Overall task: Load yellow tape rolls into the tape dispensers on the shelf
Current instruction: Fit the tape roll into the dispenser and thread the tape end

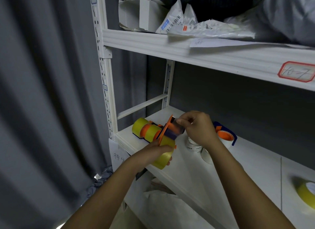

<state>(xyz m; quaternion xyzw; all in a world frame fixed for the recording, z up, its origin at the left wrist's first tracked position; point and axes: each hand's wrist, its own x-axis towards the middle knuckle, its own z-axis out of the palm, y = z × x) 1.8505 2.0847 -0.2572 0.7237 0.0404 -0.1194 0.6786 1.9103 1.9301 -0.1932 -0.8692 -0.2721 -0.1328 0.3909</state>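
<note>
Two loaded dispensers rest on the shelf; left hand grips a third — right hand pinches its tape end. One spare roll remains.

We see the shelf running from far left to near right. At its far left end stand two loaded dispensers side by side. Just right of them and nearer, our left hand holds a dispenser above the shelf edge, a tape roll in it. Our right hand is at its far end. Behind the right hand sits another dispenser; two bare cores lie beneath our wrist. A loose roll lies at the near right. Packages rest on the upper shelf.
</note>
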